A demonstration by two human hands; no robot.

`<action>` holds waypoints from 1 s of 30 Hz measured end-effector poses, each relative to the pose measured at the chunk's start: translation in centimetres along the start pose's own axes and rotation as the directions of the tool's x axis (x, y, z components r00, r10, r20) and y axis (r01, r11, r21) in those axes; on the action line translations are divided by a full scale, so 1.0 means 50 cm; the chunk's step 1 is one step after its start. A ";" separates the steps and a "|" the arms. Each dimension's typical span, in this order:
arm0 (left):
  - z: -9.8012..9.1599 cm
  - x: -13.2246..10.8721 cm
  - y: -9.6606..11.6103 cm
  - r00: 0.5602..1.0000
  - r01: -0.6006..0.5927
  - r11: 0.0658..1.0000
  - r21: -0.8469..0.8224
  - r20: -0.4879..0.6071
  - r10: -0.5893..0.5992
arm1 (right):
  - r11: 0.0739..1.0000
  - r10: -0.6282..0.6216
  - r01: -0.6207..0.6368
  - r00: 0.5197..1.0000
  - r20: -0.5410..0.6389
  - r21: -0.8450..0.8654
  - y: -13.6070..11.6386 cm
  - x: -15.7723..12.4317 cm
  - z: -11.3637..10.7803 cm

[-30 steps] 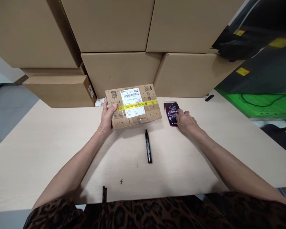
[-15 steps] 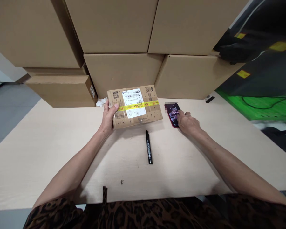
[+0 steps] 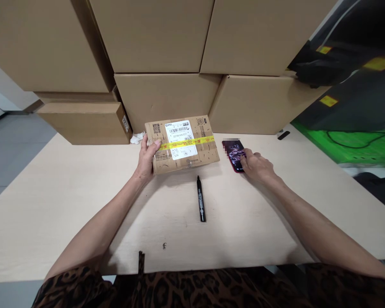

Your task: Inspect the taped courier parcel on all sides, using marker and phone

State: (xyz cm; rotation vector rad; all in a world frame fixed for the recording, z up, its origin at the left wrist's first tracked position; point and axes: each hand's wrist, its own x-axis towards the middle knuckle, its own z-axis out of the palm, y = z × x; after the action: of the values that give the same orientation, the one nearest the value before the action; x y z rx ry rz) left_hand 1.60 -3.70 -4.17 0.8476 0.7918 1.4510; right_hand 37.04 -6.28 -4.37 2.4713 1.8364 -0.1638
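A small cardboard parcel (image 3: 208,149) with a white shipping label and yellow tape is tilted toward me above the table. My left hand (image 3: 146,157) grips its left edge, thumb on the front and the other fingers mostly hidden behind. To the right, a smartphone (image 3: 235,155) with a red edge and lit lock screen is in my right hand (image 3: 258,166), thumb over the screen and fingers at its right edge. Between my forearms a black marker pen (image 3: 201,201) lies on the table, its tip end pointing away from me.
Large cardboard boxes (image 3: 160,98) are stacked along the back of the table (image 3: 77,188). A flatter box (image 3: 83,124) stands at the left. Crumpled white paper (image 3: 137,138) lies behind the parcel. A small black object (image 3: 284,135) rests at the back right, near a green surface (image 3: 349,143).
My right hand has shifted slightly right at the phone, and its grip now sits closer around the right edge. The parcel in my left hand and the marker pen stay nearly the same.
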 end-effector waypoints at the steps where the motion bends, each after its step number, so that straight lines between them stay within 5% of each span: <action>1: 0.000 0.000 0.000 1.000 0.002 1.000 0.000 0.000 -0.002 | 1.000 -0.002 0.002 1.000 -0.005 0.001 0.000 0.000 -0.001; 10: 0.002 0.000 0.001 1.000 0.005 1.000 0.000 -0.017 -0.005 | 0.992 -0.042 0.047 0.998 -0.047 0.118 0.010 -0.002 -0.008; 14: 0.002 0.001 0.001 0.999 -0.007 1.000 -0.009 -0.033 0.007 | 0.929 -0.166 0.204 0.975 -0.145 0.308 -0.004 -0.013 -0.009; 16: 0.001 0.002 -0.001 0.999 -0.024 0.999 -0.023 -0.036 0.023 | 0.740 -0.251 0.282 0.958 -0.138 0.611 -0.028 -0.019 -0.008; 18: -0.001 0.001 -0.004 0.999 -0.032 0.999 -0.041 -0.008 0.032 | 0.413 -0.378 0.251 0.922 -0.086 0.876 -0.067 -0.025 -0.011; 20: -0.003 -0.002 -0.003 0.998 -0.029 0.999 -0.045 0.050 0.032 | 0.171 -0.508 0.145 0.861 -0.039 0.974 -0.113 -0.031 -0.023; 22: -0.006 -0.005 0.003 0.992 -0.052 0.998 -0.020 0.118 0.054 | 0.002 -0.522 0.022 0.852 -0.018 1.000 -0.158 -0.035 -0.044; 25: -0.011 -0.008 0.020 0.972 -0.143 0.989 0.041 0.193 0.133 | -0.181 -0.504 -0.080 0.863 -0.023 0.980 -0.200 -0.038 -0.078; 30: -0.012 -0.009 0.047 0.959 -0.163 0.980 0.118 0.251 0.129 | -0.291 -0.414 0.118 0.879 -0.236 0.949 -0.198 -0.041 -0.092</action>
State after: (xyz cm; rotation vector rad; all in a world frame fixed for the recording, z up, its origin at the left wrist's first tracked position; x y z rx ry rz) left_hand -0.09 -4.27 -2.48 1.1864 0.6597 1.3992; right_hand 27.21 -4.86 0.63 1.8346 2.5322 -2.9791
